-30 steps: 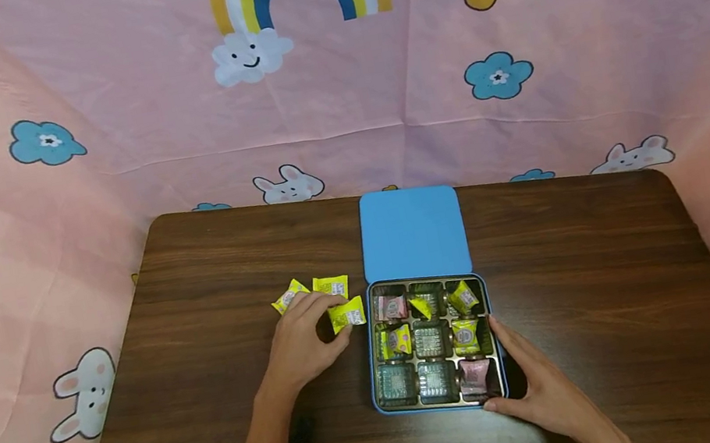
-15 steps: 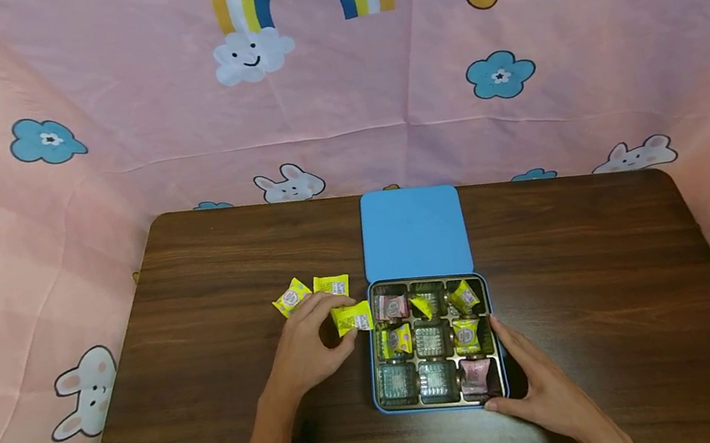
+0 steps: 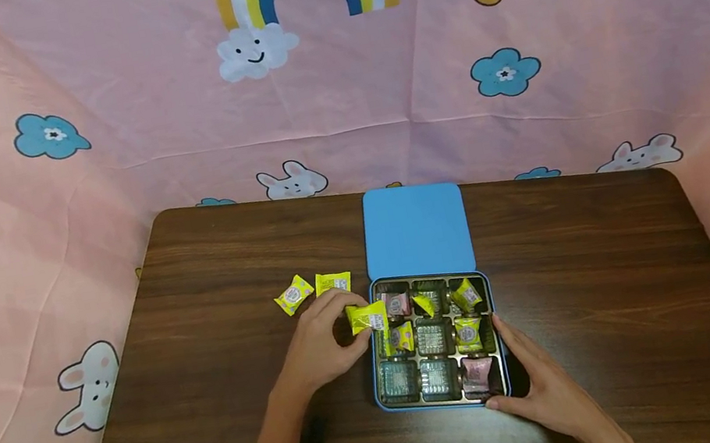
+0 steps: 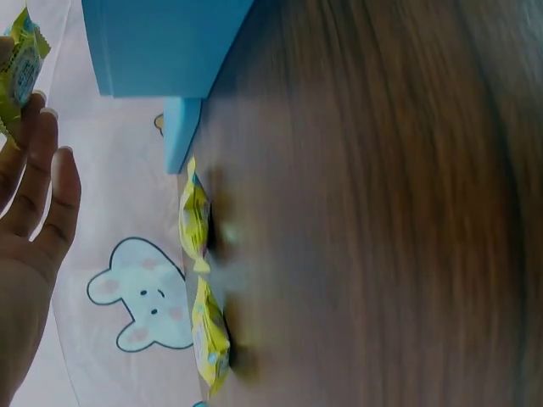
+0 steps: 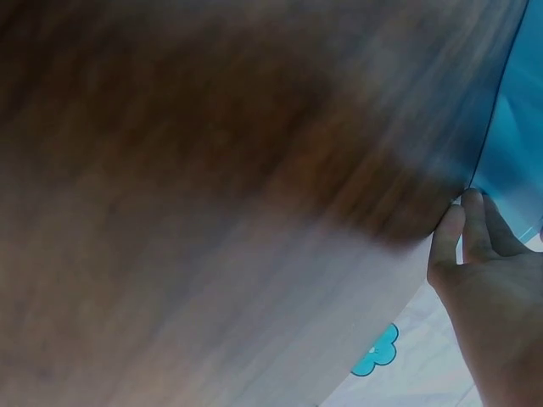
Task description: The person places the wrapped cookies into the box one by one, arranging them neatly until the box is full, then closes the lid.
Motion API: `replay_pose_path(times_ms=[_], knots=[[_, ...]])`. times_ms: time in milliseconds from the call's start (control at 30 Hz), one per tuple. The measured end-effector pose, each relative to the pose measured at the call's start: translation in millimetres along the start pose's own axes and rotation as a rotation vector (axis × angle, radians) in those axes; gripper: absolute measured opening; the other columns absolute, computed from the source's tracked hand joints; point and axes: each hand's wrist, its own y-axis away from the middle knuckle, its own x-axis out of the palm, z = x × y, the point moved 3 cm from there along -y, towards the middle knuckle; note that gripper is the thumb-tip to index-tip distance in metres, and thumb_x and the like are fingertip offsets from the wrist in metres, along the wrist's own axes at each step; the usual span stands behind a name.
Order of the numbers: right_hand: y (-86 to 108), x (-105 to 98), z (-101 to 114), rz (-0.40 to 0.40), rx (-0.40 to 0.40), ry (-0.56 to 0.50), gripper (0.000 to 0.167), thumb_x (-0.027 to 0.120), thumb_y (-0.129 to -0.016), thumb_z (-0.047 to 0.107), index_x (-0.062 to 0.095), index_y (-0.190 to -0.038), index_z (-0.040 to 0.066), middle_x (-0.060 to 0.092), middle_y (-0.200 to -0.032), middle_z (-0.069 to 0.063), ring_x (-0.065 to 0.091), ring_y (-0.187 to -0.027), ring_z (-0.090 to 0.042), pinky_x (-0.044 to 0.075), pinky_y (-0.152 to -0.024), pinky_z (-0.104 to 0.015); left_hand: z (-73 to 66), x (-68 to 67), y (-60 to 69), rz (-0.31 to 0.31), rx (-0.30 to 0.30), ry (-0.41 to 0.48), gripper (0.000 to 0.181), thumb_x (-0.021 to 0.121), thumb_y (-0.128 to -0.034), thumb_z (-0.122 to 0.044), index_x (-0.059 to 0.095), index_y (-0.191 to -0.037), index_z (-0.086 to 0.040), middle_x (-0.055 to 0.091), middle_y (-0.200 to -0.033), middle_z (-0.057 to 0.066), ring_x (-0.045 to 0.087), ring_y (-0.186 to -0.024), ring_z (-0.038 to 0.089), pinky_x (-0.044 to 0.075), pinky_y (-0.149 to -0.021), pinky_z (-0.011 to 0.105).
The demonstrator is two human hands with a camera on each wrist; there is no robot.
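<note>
Yellow-wrapped candy [image 3: 368, 319] has shifted rightward, over left rim of blue tin [image 3: 431, 408] — pinched by left hand [image 3: 320, 348]; right hand [image 3: 542, 383] — spread — touches tin's near-right corner.

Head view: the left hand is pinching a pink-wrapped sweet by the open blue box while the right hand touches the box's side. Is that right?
Not quite. The sweet in the left hand has a yellow wrapper, not pink, as the head view shows. The blue box is open, and the right hand touches its side.
</note>
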Motion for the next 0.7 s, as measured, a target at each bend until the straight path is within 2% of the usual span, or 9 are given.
replay_pose_path(times_ms=[200,400,567,700], knots=[[-0.4,0,0,-0.001,-0.014,0.002,0.120,0.088,-0.071,0.047,0.011,-0.161,0.029,0.023,-0.163,-0.010,0.026,-0.144,-0.040,0.029,-0.102,-0.071,-7.2,7.1,-1.2,0.023,0.046,-0.004,0.032,0.079,-0.0826,-0.022,0.067,-0.112,-0.020,0.063,-0.114,-0.007,0.059,-0.108,0.013,0.051,-0.091,0.038],[-2.3,0,0,-0.001,-0.021,0.008,0.119,0.087,-0.071,0.049,0.012,-0.161,0.029,0.023,-0.163,-0.009,0.026,-0.144,-0.040,0.030,-0.102,-0.071,-12.4,8.6,-3.3,-0.011,0.081,-0.058,0.034,0.081,-0.0795,-0.023,0.068,-0.111,-0.019,0.065,-0.112,-0.006,0.060,-0.107,0.014,0.049,-0.093,0.041],[-1.8,-1,-1,0.001,-0.007,0.016,0.119,0.086,-0.071,0.052,0.010,-0.161,0.031,0.023,-0.163,-0.010,0.026,-0.144,-0.042,0.030,-0.100,-0.073,-16.1,13.0,-6.8,-0.011,0.100,-0.073,0.034,0.082,-0.0797,-0.026,0.068,-0.110,-0.020,0.065,-0.112,-0.008,0.060,-0.108,0.012,0.047,-0.095,0.042],[0.6,-1,-2,0.004,0.016,0.033,0.118,0.084,-0.072,0.054,0.009,-0.161,0.033,0.023,-0.162,-0.012,0.027,-0.143,-0.043,0.031,-0.098,-0.074,-19.4,19.8,-8.6,0.007,0.144,-0.062,0.033,0.082,-0.0799,-0.025,0.069,-0.110,-0.020,0.065,-0.110,-0.008,0.060,-0.105,0.012,0.048,-0.093,0.041]])
